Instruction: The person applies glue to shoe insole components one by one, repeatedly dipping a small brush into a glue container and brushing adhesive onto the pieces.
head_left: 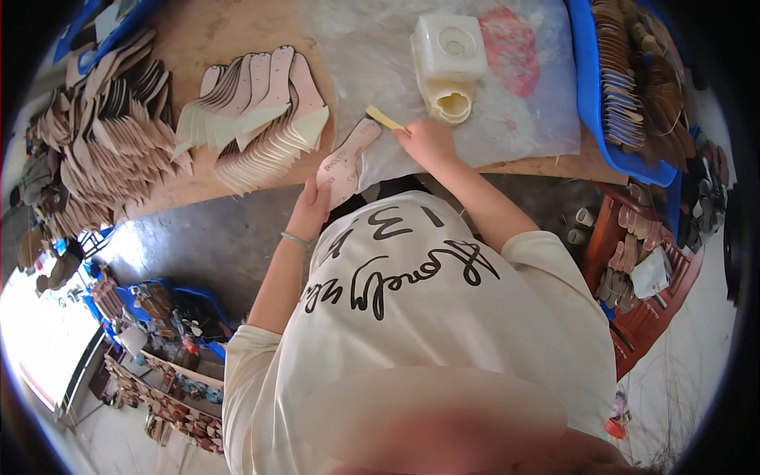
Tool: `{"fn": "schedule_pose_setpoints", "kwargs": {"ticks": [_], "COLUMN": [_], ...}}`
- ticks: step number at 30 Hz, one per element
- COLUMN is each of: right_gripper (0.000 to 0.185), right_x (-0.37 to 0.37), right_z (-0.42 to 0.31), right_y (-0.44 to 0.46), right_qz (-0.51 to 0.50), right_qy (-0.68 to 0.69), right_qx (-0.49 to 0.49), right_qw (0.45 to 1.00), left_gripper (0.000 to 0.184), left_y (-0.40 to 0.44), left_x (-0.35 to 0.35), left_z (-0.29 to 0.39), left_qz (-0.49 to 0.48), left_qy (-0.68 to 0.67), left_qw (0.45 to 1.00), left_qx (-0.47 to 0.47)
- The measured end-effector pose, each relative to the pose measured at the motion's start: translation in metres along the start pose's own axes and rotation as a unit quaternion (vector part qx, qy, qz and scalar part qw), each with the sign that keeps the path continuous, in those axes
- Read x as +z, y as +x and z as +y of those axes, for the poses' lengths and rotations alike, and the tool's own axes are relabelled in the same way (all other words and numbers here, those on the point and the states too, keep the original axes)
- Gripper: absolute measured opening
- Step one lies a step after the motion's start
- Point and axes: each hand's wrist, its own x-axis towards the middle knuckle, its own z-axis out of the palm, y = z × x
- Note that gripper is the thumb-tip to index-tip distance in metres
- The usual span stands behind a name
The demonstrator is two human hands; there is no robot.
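A pale pink insole with dark print is held at its lower end by my left hand, over the table's front edge. My right hand grips a flat yellow applicator, whose far end lies close to the insole's upper tip; whether they touch I cannot tell. Beyond my right hand stands a white plastic container with a yellowed round opening. It rests on the clear plastic sheet, which has a pink stain on it.
Fanned stacks of insoles lie left of the sheet, with a larger pile farther left. At the right a blue bin holds brown pieces. Below it stands a red wooden rack. More shoe parts fill shelves at the lower left.
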Motion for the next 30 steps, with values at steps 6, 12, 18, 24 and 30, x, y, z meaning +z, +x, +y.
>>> {"fn": "schedule_pose_setpoints", "kwargs": {"ticks": [6, 12, 18, 24, 30], "right_gripper": [0.039, 0.035, 0.035, 0.04, 0.039], "right_x": [-0.025, -0.051, -0.049, -0.117, -0.148], "right_z": [-0.024, -0.045, -0.056, -0.007, 0.03], "right_y": [-0.013, -0.067, -0.086, -0.085, -0.065], "right_qz": [-0.089, -0.101, 0.039, 0.058, 0.043], "right_qy": [0.067, 0.164, 0.077, 0.0, -0.122], "right_qx": [-0.048, -0.075, -0.116, 0.028, 0.133], "right_qw": [0.993, 0.978, 0.99, 0.998, 0.983], "left_gripper": [0.028, 0.032, 0.035, 0.043, 0.055], "left_y": [0.0, -0.016, -0.02, -0.025, -0.025], "left_x": [-0.003, 0.01, 0.018, 0.01, 0.013], "left_z": [0.003, 0.028, 0.04, 0.047, 0.05], "left_qz": [0.044, 0.11, 0.125, 0.097, 0.137], "left_qy": [0.164, 0.291, 0.33, 0.369, 0.396], "left_qw": [0.978, 0.937, 0.917, 0.905, 0.871], "left_qx": [0.122, 0.157, 0.187, 0.188, 0.258]}}
